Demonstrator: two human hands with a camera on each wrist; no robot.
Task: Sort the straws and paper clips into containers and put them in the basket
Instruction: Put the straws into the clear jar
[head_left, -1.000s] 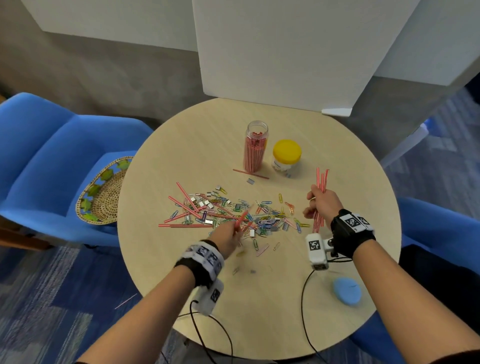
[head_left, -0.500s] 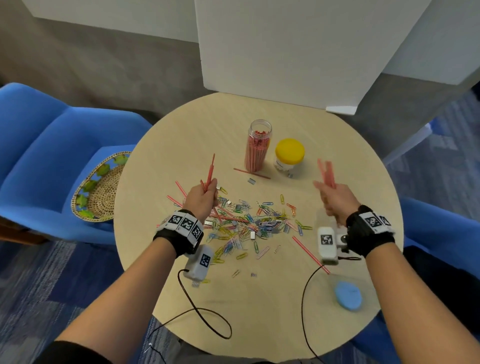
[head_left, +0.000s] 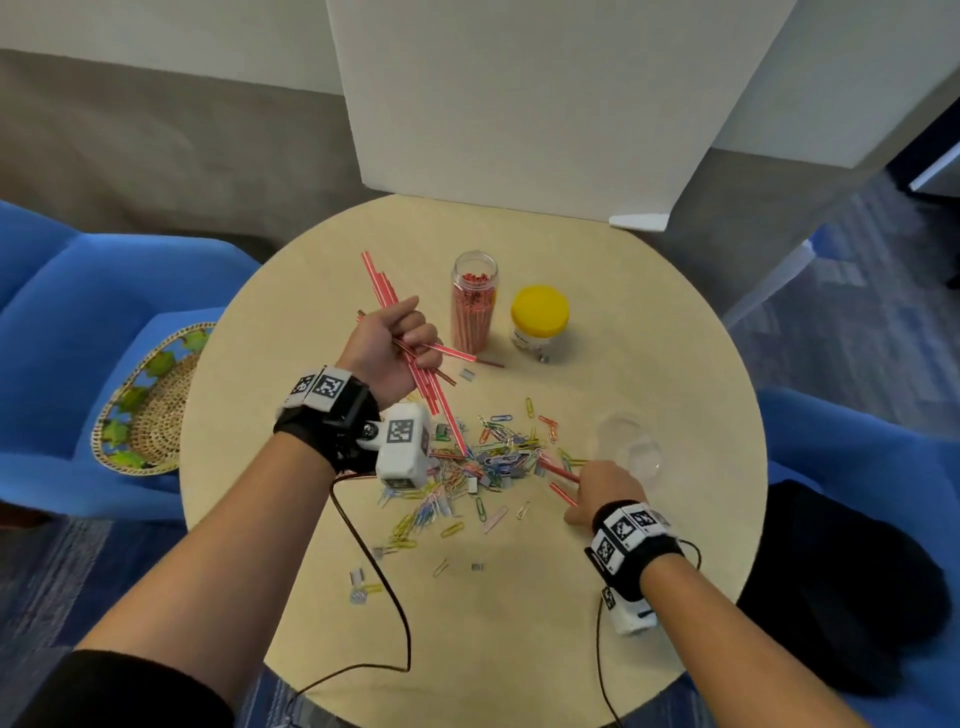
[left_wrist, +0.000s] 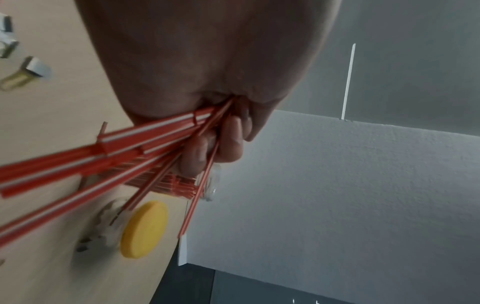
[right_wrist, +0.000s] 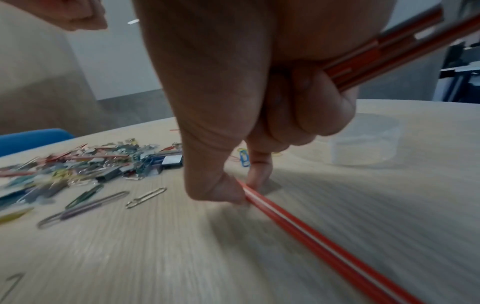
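Note:
My left hand (head_left: 400, 348) grips a fanned bunch of red-and-white straws (head_left: 387, 296) just left of the clear jar of straws (head_left: 472, 304). In the left wrist view the curled fingers (left_wrist: 228, 139) close over that bunch (left_wrist: 145, 144). My right hand (head_left: 582, 491) is down on the table at the right end of the paper clip pile (head_left: 493, 457). There its thumb and forefinger (right_wrist: 241, 191) pinch one straw (right_wrist: 311, 228) lying on the wood, while the other fingers hold a few more straws (right_wrist: 376, 53). A woven basket (head_left: 150, 400) lies on the blue chair at the left.
A yellow-lidded jar (head_left: 539, 322) stands right of the straw jar. A clear plastic cup (head_left: 628, 447) sits just beyond my right hand. One straw (head_left: 488, 362) and stray clips lie loose on the round table (head_left: 675, 338). White panels stand behind it; blue chairs flank it.
My left hand rose from the pile toward the straw jar with a bigger bunch. My right hand dropped from mid-air to the table and pinched the straw lying there.

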